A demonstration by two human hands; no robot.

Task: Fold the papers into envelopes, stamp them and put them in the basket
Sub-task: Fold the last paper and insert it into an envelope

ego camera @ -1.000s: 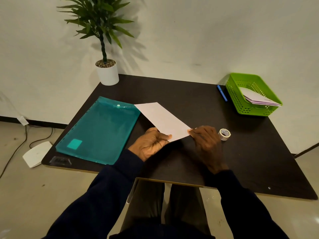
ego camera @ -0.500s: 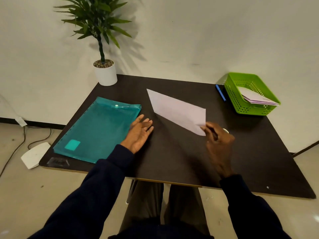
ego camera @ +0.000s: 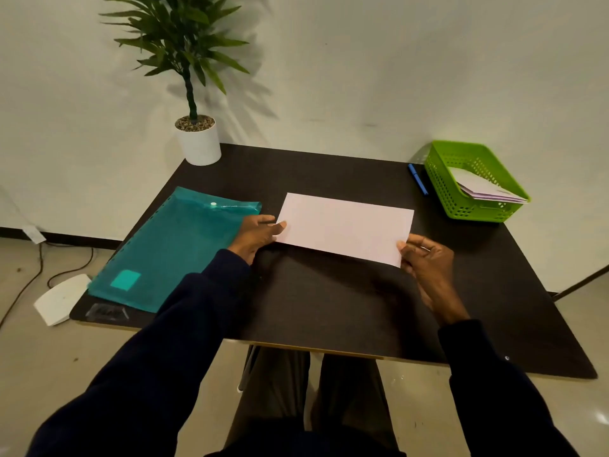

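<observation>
A pale pink sheet of paper (ego camera: pixel 346 225) hangs lengthwise over the middle of the dark table (ego camera: pixel 329 305), raised a little above it. My left hand (ego camera: pixel 255 237) pinches its near-left corner, thumb on top. My right hand (ego camera: pixel 426 258) pinches its near-right corner. A green plastic basket (ego camera: pixel 441 189) stands at the far right with several folded pale envelopes (ego camera: pixel 484 189) inside. The tape roll seen earlier is hidden now.
A teal plastic folder (ego camera: pixel 171 245) lies on the left of the table, touching my left hand. A blue pen (ego camera: pixel 418 179) lies just left of the basket. A potted plant (ego camera: pixel 197 140) stands at the far-left corner. A white box (ego camera: pixel 59 301) and cables lie on the floor, left.
My right hand swung the paper from a slanted pose to lie level across the table. My left hand, which had let go and lain flat by the folder, now pinches the left corner.
</observation>
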